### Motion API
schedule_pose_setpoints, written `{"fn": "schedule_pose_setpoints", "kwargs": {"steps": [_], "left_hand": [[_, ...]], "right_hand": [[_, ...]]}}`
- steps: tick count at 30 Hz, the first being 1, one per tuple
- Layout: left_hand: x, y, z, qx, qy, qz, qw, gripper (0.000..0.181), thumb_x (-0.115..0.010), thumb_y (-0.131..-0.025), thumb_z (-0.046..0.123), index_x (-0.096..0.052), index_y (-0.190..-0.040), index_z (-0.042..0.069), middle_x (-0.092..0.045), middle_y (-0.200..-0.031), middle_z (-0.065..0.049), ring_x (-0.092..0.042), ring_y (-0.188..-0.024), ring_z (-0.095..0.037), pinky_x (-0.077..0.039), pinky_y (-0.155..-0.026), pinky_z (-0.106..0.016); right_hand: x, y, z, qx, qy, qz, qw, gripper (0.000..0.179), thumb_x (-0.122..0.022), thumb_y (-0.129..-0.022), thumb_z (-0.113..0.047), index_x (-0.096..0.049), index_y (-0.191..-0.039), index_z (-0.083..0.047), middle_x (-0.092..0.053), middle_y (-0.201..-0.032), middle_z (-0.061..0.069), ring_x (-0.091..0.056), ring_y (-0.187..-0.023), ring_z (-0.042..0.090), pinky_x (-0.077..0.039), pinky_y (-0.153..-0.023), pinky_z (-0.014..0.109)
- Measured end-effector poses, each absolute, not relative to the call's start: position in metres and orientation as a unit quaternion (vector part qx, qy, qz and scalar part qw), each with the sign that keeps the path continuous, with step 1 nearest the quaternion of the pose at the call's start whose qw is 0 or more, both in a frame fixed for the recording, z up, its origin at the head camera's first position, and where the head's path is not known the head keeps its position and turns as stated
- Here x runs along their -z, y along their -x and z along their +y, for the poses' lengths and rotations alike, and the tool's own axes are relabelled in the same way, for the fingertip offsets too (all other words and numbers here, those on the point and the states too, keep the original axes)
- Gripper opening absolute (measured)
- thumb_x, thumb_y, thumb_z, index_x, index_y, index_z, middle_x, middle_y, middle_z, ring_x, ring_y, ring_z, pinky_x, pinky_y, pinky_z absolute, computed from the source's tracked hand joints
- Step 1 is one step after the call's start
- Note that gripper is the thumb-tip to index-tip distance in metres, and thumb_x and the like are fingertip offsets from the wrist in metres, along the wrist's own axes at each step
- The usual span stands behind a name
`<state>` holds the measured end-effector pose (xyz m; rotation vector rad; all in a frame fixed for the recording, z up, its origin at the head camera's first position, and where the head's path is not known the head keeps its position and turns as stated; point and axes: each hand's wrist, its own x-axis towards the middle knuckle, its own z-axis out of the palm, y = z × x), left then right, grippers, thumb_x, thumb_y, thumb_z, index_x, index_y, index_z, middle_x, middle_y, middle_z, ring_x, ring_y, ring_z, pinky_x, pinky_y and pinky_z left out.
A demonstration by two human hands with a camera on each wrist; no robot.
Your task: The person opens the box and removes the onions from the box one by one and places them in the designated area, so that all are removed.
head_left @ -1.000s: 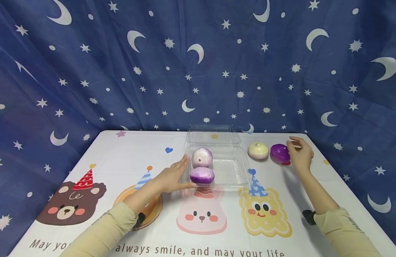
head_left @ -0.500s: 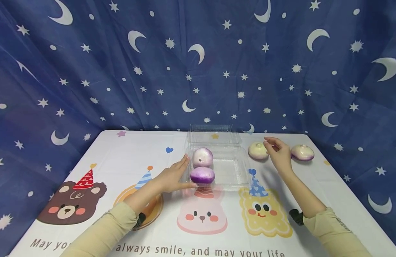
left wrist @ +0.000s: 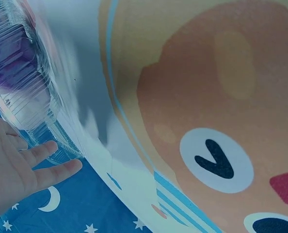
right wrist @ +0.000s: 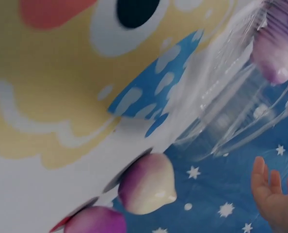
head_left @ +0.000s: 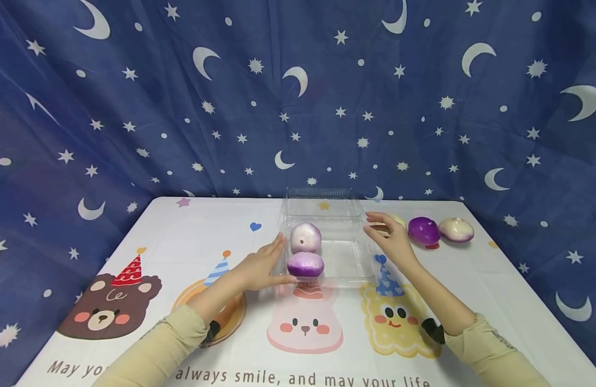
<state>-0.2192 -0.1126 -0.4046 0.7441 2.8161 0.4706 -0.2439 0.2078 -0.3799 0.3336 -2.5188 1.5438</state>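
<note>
A clear plastic clamshell box (head_left: 346, 258) lies with its lid (head_left: 322, 204) folded back. Inside, at its left, sit a whitish-purple onion (head_left: 306, 237) and a purple onion (head_left: 305, 264), one in front of the other. My left hand (head_left: 259, 269) rests along the box's left side, fingers straight, holding nothing. Between the box and a cream onion (head_left: 399, 221), my right hand (head_left: 393, 236) hovers with fingers loosely bent and nothing in them; it covers much of that onion in the head view. In the right wrist view the same cream onion (right wrist: 148, 185) shows a purple base.
Right of the cream onion stand a deep purple onion (head_left: 424, 231) and a white onion with a purple rim (head_left: 456, 230). A printed tablecloth (head_left: 220, 220) covers the table. A blue star-and-moon curtain (head_left: 220, 97) hangs behind its back edge.
My right hand has moved left from the rightmost onion, past the purple one, to beside the box. The row of onions stays in place. My left hand keeps its position.
</note>
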Motion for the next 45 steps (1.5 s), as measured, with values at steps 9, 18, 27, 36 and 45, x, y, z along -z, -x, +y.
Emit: {"fn": "schedule_pose_setpoints", "kwargs": {"steps": [9, 18, 27, 36, 45], "left_hand": [[0.402, 0.221, -0.111, -0.157, -0.249, 0.951, 0.097, 0.103, -0.058, -0.082, 0.063, -0.011, -0.151, 0.002, -0.006, -0.159, -0.014, -0.027, -0.141, -0.038, -0.038, -0.103, -0.057], [0.406, 0.220, -0.113, -0.157, -0.252, 0.950, 0.093, 0.103, -0.057, -0.082, 0.064, -0.011, -0.151, 0.002, -0.006, -0.159, -0.014, -0.026, -0.140, -0.039, -0.037, -0.104, -0.056], [0.406, 0.220, -0.112, -0.155, -0.252, 0.951, 0.093, 0.103, -0.056, -0.082, 0.065, -0.012, -0.151, 0.002, -0.006, -0.159, -0.014, -0.026, -0.140, -0.038, -0.038, -0.104, -0.055], [0.404, 0.220, -0.113, -0.152, -0.251, 0.951, 0.096, 0.103, -0.056, -0.082, 0.065, -0.011, -0.151, 0.002, -0.006, -0.159, -0.015, -0.026, -0.141, -0.039, -0.038, -0.103, -0.056], [0.406, 0.221, -0.113, -0.153, -0.253, 0.951, 0.093, 0.103, -0.056, -0.082, 0.064, -0.011, -0.151, 0.002, -0.006, -0.159, -0.015, -0.027, -0.140, -0.040, -0.039, -0.102, -0.057]], "right_hand": [[0.381, 0.240, 0.189, -0.517, -0.181, -0.836, 0.034, 0.041, -0.060, -0.091, -0.007, -0.050, -0.129, 0.005, -0.048, -0.137, 0.024, -0.050, -0.122, 0.042, -0.045, -0.099, 0.049], [0.386, 0.233, 0.169, -0.473, -0.216, -0.854, -0.006, 0.044, -0.064, -0.090, -0.015, -0.052, -0.130, -0.002, -0.053, -0.132, 0.022, -0.051, -0.119, 0.043, -0.046, -0.095, 0.054], [0.386, 0.230, 0.154, -0.446, -0.242, -0.861, -0.035, 0.049, -0.067, -0.087, -0.017, -0.051, -0.131, -0.002, -0.054, -0.131, 0.023, -0.050, -0.118, 0.045, -0.043, -0.095, 0.059], [0.388, 0.231, 0.143, -0.418, -0.284, -0.861, -0.056, 0.050, -0.068, -0.086, -0.015, -0.051, -0.130, 0.000, -0.052, -0.134, 0.023, -0.052, -0.115, 0.048, -0.046, -0.090, 0.060], [0.391, 0.234, 0.133, -0.384, -0.308, -0.868, -0.058, 0.051, -0.071, -0.084, -0.016, -0.052, -0.129, -0.001, -0.055, -0.131, 0.021, -0.055, -0.112, 0.046, -0.050, -0.085, 0.056]]}}
